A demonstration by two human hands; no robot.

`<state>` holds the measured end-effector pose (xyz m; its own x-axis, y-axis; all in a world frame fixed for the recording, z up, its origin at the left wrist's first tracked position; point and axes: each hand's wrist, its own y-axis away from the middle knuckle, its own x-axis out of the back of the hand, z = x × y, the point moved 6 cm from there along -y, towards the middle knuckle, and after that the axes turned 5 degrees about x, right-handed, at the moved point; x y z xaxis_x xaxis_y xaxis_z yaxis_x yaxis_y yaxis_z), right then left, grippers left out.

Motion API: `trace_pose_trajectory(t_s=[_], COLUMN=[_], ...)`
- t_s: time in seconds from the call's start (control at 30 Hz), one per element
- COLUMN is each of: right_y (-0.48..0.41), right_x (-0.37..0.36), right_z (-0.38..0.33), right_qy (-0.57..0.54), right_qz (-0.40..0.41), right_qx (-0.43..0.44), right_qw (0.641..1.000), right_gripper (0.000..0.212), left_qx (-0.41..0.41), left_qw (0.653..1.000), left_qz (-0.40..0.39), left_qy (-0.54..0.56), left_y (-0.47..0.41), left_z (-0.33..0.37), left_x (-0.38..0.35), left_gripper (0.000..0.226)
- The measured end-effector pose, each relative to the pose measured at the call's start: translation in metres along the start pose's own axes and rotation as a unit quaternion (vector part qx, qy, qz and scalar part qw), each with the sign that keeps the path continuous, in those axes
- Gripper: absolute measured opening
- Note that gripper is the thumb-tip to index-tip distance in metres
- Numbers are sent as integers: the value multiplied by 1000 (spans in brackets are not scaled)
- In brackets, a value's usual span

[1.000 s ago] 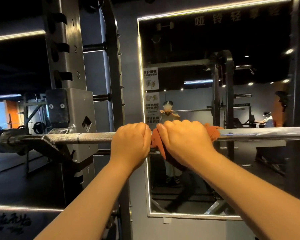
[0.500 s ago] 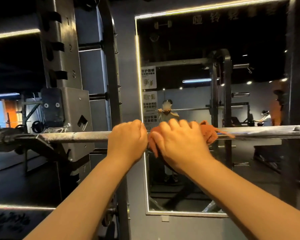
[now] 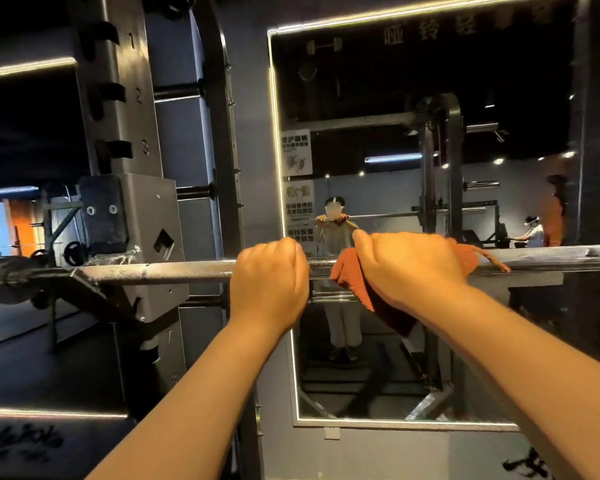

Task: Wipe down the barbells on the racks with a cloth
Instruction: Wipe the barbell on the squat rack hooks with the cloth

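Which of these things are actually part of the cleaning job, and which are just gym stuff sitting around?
Part of the job: orange cloth, barbell, right hand holding the cloth on the bar, left hand gripping the bar, rack holding it.
Just around: mirror, wall signs, weight plate at the back.

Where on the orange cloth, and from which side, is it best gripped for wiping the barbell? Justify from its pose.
Take the cloth where it drapes over the barbell, coming from above so the grip wraps fabric round the shaft, as the right hand does. Its hanging tail and trailing corner are loose, so gripping there presses nothing to steel.
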<state>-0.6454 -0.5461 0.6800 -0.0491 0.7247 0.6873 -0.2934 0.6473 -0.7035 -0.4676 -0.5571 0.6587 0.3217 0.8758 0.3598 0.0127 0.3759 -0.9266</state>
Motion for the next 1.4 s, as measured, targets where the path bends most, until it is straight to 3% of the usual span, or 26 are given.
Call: trace_pose_trajectory(t_s=[0.23, 0.37, 0.47, 0.63, 0.77, 0.9, 1.0, 1.23, 1.3, 1.4], right_y=[42, 42, 28, 25, 32, 27, 20, 55, 44, 17], right_x=[-21, -12, -7, -12, -10, 2, 2, -23, -13, -1], right_z=[11, 33, 14, -15, 16, 45, 25, 18, 19, 17], right_qy=[40, 48, 22, -5, 2, 30, 27, 33, 46, 83], right_qz=[101, 67, 33, 71, 42, 31, 52, 168, 134, 3], right_qx=[58, -5, -54, 21, 66, -27, -37, 82, 52, 61], right_qw=[992, 997, 998, 997, 997, 999, 998, 982, 989, 995], right_gripper=[56, 56, 61, 58, 54, 43, 34, 49, 46, 31], left_qx=[-14, 7, 54, 27, -10, -7, -17, -40, -35, -38], left_qw=[1000, 999, 995, 991, 995, 998, 999, 998, 999, 999], left_qz=[-15, -23, -75, -131, -95, -62, -48, -39, -27, -29], left_qy=[17, 24, -30, 13, 5, 12, 17, 17, 9, 6], left_y=[1, 1, -8, -13, -7, -6, -4, -4, -3, -4], left_z=[-3, -4, 13, 47, 42, 44, 43, 43, 43, 42], left_x=[-1, -1, -1, -11, -12, -14, -15, -14, -13, -15], left_gripper=[35, 37, 28, 29, 32, 29, 29, 31, 29, 27])
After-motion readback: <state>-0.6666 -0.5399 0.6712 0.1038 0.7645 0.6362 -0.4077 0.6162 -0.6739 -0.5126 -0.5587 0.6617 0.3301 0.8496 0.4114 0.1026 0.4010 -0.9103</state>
